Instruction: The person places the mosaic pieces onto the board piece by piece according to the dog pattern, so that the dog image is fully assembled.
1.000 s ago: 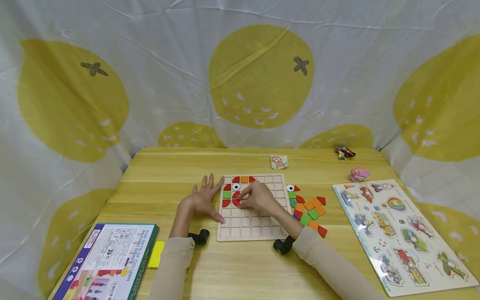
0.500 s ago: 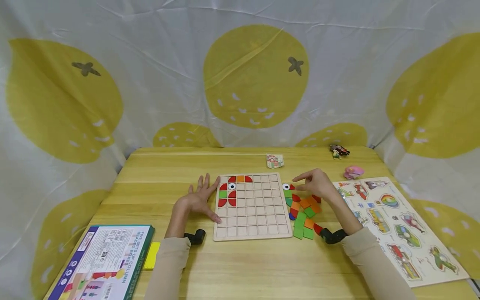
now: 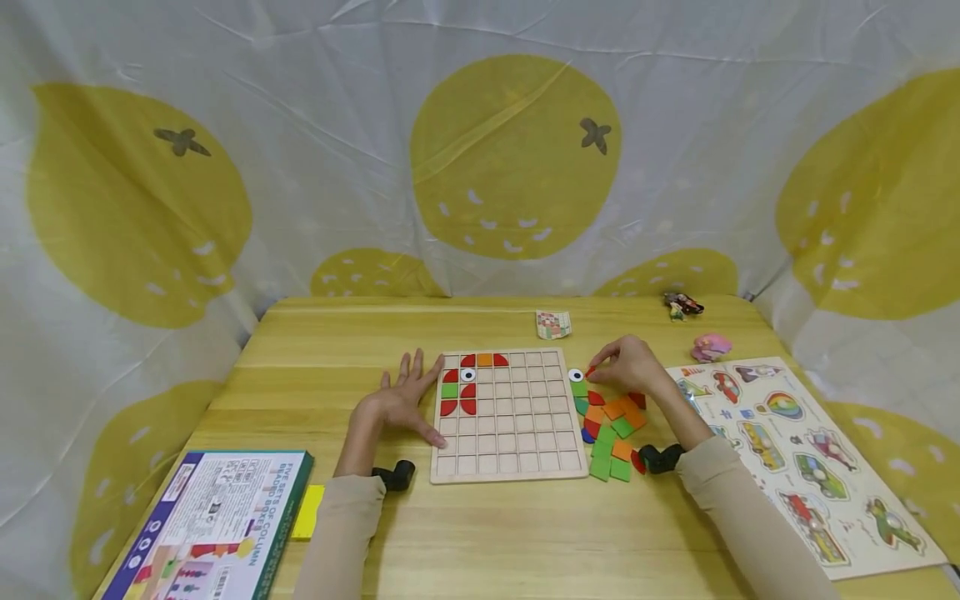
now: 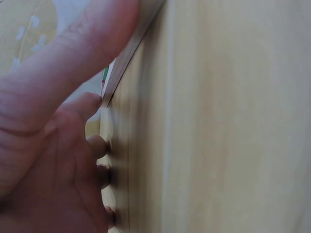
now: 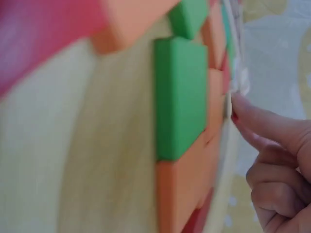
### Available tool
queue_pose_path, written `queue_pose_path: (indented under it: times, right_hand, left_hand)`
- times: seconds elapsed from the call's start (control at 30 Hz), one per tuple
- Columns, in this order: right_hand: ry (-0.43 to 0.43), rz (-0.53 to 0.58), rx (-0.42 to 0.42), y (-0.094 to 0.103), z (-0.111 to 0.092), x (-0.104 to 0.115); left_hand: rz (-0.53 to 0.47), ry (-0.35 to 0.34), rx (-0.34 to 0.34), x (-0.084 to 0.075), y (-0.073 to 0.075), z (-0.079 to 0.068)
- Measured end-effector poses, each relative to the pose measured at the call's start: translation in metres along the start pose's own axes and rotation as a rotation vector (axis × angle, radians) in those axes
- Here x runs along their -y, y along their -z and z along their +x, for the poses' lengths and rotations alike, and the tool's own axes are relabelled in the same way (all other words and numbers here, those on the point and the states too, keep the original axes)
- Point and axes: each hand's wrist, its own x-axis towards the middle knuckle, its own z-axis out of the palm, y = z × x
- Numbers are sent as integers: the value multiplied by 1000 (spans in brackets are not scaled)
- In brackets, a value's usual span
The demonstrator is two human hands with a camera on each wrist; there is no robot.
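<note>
A wooden grid board (image 3: pixel 510 454) lies on the table, with several red quarter-round tiles, an orange square (image 3: pixel 484 360), a green square (image 3: pixel 449 390) and an eye tile (image 3: pixel 468 375) in its upper left cells. My left hand (image 3: pixel 401 404) is spread flat at the board's left edge, thumb and forefinger touching it; the left wrist view shows the thumb (image 4: pixel 73 63) close up. Right of the board, my right hand (image 3: pixel 628 364) pinches a red tile (image 3: pixel 590 372) between thumb and forefinger, beside another eye tile (image 3: pixel 576 376). Its other fingers are curled in the right wrist view.
Loose orange, green and red tiles (image 3: pixel 602 452) lie in a pile right of the board. A small pattern card (image 3: pixel 553 325) is behind it. A picture puzzle board (image 3: pixel 802 467) lies far right, a box (image 3: pixel 217 517) front left, and a pink toy (image 3: pixel 711 347) back right.
My right hand has left the board, moved right to the loose tiles, and now pinches a red one. A red quarter-round tile stays behind in the grid. The left hand keeps its place.
</note>
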Motion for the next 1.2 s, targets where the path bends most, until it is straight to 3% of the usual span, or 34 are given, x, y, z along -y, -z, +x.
queue_pose_path:
  times: [0.17, 0.4, 0.53, 0.63, 0.77, 1.0, 1.2]
  right_hand:
    - [61, 96, -14, -17, 4, 33]
    - [76, 224, 21, -71, 26, 89]
    - [78, 248, 24, -94, 34, 104]
    - [81, 205, 3, -104, 39, 110]
    - [48, 153, -19, -109, 41, 112]
    - [2, 185, 44, -106, 43, 111]
    - [64, 206, 77, -94, 40, 107]
  left_hand:
    - [10, -3, 1, 1, -1, 1]
    - [28, -16, -5, 0, -1, 1]
    - [16, -5, 3, -2, -2, 0]
    - [6, 7, 8, -2, -2, -1]
    - [7, 12, 9, -2, -4, -1]
    - [12, 15, 13, -3, -4, -1]
    - [16, 13, 3, -1, -4, 0]
